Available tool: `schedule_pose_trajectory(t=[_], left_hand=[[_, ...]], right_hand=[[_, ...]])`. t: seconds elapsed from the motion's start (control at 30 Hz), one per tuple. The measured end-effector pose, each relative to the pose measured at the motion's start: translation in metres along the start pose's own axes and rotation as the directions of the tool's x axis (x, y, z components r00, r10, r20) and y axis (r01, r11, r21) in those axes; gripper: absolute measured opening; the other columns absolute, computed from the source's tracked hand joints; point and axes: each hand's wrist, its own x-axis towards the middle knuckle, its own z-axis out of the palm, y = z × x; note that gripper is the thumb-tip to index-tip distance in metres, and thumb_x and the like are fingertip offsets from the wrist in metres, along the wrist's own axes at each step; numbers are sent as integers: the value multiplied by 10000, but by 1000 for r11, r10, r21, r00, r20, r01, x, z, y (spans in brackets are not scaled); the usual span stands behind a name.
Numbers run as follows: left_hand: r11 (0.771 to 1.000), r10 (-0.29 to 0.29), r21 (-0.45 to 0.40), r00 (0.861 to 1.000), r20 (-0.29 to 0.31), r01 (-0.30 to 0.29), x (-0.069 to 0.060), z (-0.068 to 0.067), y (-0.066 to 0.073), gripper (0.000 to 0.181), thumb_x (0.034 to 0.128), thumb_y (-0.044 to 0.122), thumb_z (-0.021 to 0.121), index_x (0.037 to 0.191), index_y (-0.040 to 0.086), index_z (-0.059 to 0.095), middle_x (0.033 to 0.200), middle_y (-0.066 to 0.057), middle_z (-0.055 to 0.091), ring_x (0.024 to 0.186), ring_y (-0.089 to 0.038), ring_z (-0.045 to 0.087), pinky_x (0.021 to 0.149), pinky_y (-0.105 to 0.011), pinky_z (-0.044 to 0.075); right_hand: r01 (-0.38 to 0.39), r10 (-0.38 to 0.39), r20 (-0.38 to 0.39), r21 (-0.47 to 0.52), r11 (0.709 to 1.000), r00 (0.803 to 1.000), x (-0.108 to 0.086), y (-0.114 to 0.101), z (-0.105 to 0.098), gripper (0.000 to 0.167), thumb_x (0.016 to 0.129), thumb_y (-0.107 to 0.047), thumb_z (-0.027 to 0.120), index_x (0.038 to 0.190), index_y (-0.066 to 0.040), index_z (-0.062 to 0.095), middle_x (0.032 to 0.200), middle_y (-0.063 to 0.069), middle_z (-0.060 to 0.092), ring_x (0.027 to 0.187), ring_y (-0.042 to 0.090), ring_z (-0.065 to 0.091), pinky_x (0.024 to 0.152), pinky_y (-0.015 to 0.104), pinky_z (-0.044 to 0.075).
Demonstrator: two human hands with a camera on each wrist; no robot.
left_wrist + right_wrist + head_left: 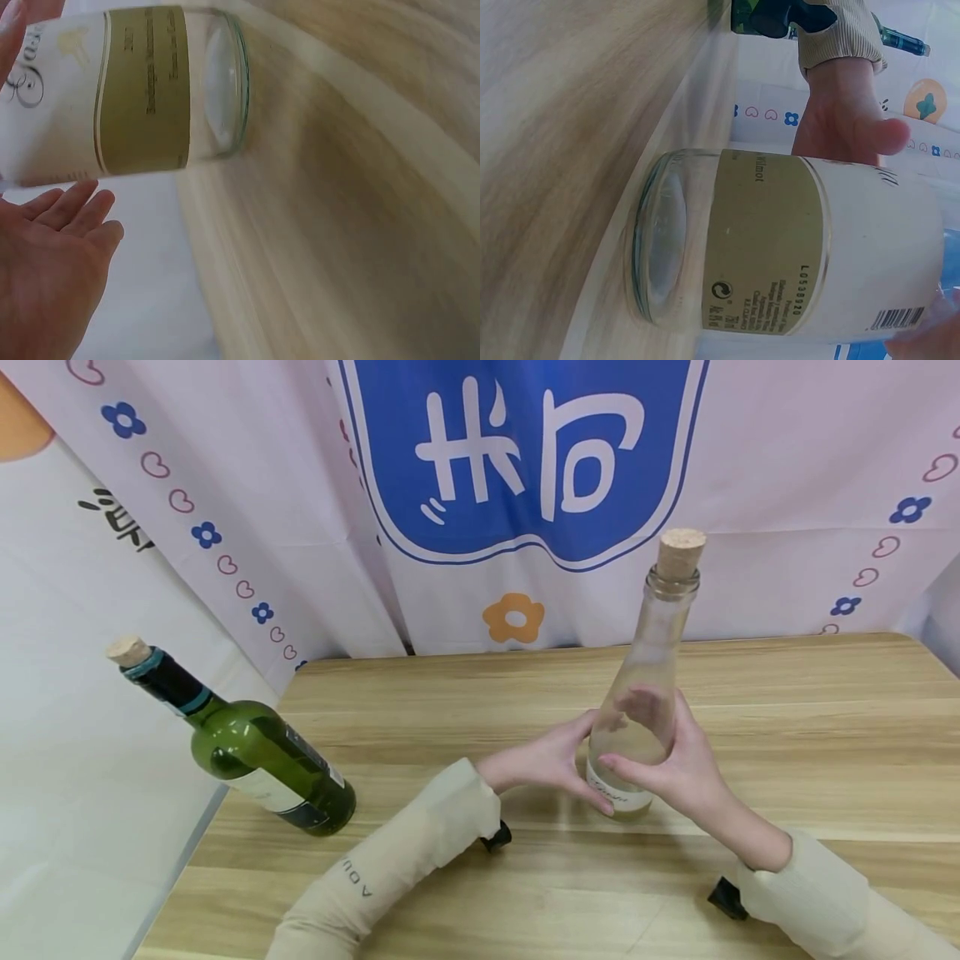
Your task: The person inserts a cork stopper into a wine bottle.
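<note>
A clear glass bottle [643, 668] with a cork [681, 553] in its mouth stands over the right half of the table. My right hand [693, 772] grips its body, thumb across the front and fingers behind the glass. Close on the other side is my left hand [543, 762], thumb and fingers spread beside the lower body. In the left wrist view, a gap shows between the left hand [56, 255] and the white and olive label [146, 90]. The right wrist view shows the bottle's base [660, 240] near the wood; whether it touches, I cannot tell.
At the table's left stands a green wine bottle [273, 764] with a cork [129, 652] and a pale label. Behind the wooden table [450, 702] hangs a white curtain [765, 460] with a blue emblem. Black wrist devices sit under both sleeves.
</note>
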Motion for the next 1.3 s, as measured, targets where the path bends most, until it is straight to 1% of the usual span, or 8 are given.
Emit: schedule_pose_trajectory(t=[0.13, 0.43, 0.57, 0.77, 0.87, 1.03, 1.2, 1.3], left_hand=[[999, -12, -53, 1000, -14, 11, 1, 7, 4, 1003, 592, 154, 863, 1373, 168, 234, 1371, -46, 396, 1237, -85, 377, 1009, -238, 317], [998, -32, -52, 989, -144, 25, -6, 12, 7, 892, 597, 139, 858, 1307, 96, 318, 1282, -66, 481, 1159, -129, 481, 937, -195, 385], [997, -75, -49, 972, -221, 66, -16, 8, 11, 845, 601, 165, 856, 1283, 107, 359, 1254, -47, 509, 1125, -97, 500, 925, -212, 404], [989, -143, -73, 933, -330, 126, -34, -3, 20, 810, 608, 227, 853, 1266, 152, 387, 1232, -18, 513, 1130, -146, 490, 930, -269, 410], [986, -161, -100, 903, -398, 132, -45, -9, 21, 798, 616, 212, 848, 1265, 146, 389, 1222, -31, 513, 1119, -169, 491, 922, -304, 420], [978, -205, -125, 829, -519, 164, -63, -17, 21, 762, 621, 188, 844, 1242, 105, 409, 1186, -30, 517, 1079, -193, 500, 884, -345, 442], [981, -194, -125, 753, -629, 149, -81, -24, 16, 719, 624, 121, 836, 1204, 52, 416, 1185, -88, 510, 1053, -241, 504, 860, -393, 459], [982, -187, -131, 695, -694, 134, -90, -30, 13, 700, 629, 54, 819, 1199, 7, 416, 1197, -150, 511, 1075, -284, 492, 883, -449, 439]], right_hand=[[18, -17, -7, 25, 1000, 1000, 0, 1, 2, 737, 615, 138, 756, 1240, -6, 392, 1152, 52, 527, 1100, 94, 511, 964, 197, 372], [47, -41, -47, 121, 992, 998, 5, -3, 12, 716, 581, 208, 725, 1211, 52, 423, 1112, 56, 544, 1053, 138, 532, 930, 219, 412], [57, -55, -17, 164, 985, 998, 14, -6, 17, 705, 591, 207, 720, 1214, 51, 430, 1115, 64, 555, 1058, 163, 531, 933, 237, 415], [45, -59, 80, 167, 985, 995, 33, -12, 27, 709, 605, 172, 734, 1230, 51, 423, 1170, 109, 545, 1120, 164, 499, 978, 248, 379], [20, -37, 120, 139, 990, 992, 42, -16, 36, 731, 612, 125, 759, 1252, 27, 419, 1204, 150, 526, 1142, 180, 484, 998, 274, 367], [-9, -22, 183, 167, 986, 983, 57, -20, 54, 738, 653, 56, 768, 1286, -10, 394, 1251, 150, 506, 1179, 219, 459, 1026, 364, 343], [-43, 9, 244, 134, 990, 970, 68, -21, 76, 778, 659, -27, 797, 1309, -54, 369, 1279, 132, 494, 1210, 221, 437, 1030, 401, 332], [-55, 34, 269, 73, 996, 963, 73, -20, 89, 804, 655, -102, 816, 1320, -89, 364, 1294, 90, 494, 1214, 201, 436, 1013, 404, 353]])
